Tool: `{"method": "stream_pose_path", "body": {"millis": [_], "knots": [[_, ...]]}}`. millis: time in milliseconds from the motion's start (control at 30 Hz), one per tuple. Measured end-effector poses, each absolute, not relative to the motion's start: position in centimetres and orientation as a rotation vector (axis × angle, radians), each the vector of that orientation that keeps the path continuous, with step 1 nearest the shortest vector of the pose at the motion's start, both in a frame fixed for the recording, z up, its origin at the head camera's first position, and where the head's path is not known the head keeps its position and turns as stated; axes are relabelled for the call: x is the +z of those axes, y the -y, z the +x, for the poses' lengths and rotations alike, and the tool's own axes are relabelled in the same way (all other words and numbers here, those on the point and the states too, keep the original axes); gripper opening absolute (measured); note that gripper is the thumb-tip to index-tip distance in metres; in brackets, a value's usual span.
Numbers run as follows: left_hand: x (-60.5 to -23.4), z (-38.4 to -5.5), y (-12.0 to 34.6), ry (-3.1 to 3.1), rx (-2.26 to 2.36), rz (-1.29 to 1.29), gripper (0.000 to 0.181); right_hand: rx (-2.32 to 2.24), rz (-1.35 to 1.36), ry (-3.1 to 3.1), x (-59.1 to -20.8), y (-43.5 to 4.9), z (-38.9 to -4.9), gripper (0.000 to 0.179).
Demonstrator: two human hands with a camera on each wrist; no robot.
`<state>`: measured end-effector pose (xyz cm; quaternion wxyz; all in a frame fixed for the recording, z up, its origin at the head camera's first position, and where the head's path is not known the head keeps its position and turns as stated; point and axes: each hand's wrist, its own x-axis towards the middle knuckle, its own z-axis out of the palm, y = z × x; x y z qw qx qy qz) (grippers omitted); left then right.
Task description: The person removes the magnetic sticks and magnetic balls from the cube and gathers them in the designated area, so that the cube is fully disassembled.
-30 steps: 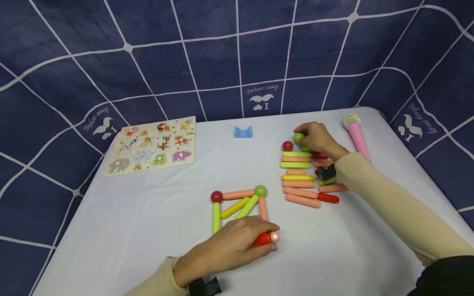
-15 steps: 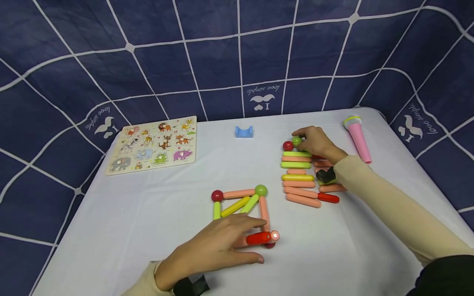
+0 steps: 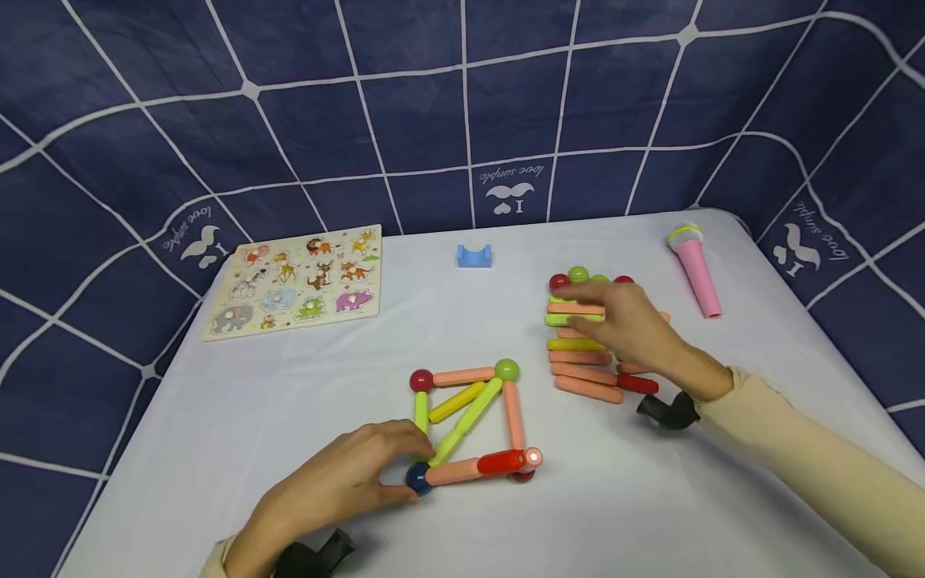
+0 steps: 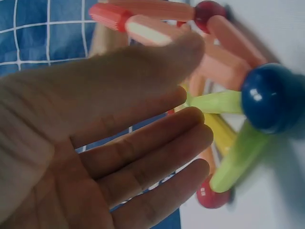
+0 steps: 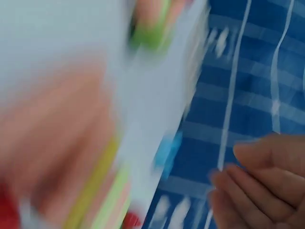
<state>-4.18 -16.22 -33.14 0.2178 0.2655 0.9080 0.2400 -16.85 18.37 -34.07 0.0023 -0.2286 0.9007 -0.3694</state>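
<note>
In the head view, my left hand [image 3: 347, 482] is beside the dark blue ball [image 3: 418, 478], fingers apart with nothing in them; whether a fingertip touches is unclear. That ball is one corner of a four-sided figure of rods and balls. Its other corners are a red ball [image 3: 421, 380], a green ball [image 3: 507, 370] and a partly hidden red ball [image 3: 523, 476]. A lime rod [image 3: 466, 424] crosses it diagonally, beside a yellow rod [image 3: 457, 403]. A red-tipped rod [image 3: 501, 462] and an end-on salmon rod meet near one corner. My right hand [image 3: 636, 325], loosely spread, hovers over rods and seems to hold nothing.
Spare rods [image 3: 581, 371] lie in rows at right, partly hidden by my right hand, with green and red balls behind them. A pink microphone [image 3: 698, 277] lies further right. At the back are a blue cradle-shaped piece [image 3: 474, 257] and an animal puzzle board [image 3: 296, 282].
My left hand has let go of the red-tipped rod and moved left to the blue ball. My right hand has drawn back from the green balls toward the front.
</note>
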Motion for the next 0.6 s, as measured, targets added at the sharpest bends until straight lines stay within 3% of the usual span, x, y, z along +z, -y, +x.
{"method": "stream_pose_path", "body": {"millis": [267, 600], "knots": [[-34.6, -4.3, 16.5, -2.501, 0.697, 0.768, 0.027, -1.032, -0.961, -2.354, -31.2, -13.2, -8.3, 0.029], [-35.5, -4.5, 16.0, -2.505, 0.675, 0.795, 0.025, -0.728, -1.324, -2.441, -30.7, -11.0, -5.2, 0.022]]}}
